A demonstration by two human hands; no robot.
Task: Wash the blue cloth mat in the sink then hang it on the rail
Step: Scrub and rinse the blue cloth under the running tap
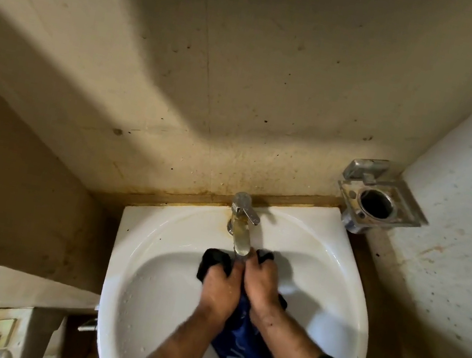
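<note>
Both hands, left hand and right hand, clutch the blue mat mid-sink.

Tap behind sink; holder right, on the wall.

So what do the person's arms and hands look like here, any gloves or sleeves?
No gloves: the left hand and right hand are bare, with no rings or watch showing. Both forearms are bare too, with dark, black-looking sleeves pushed up towards the elbows at the bottom edge of the view.
</note>
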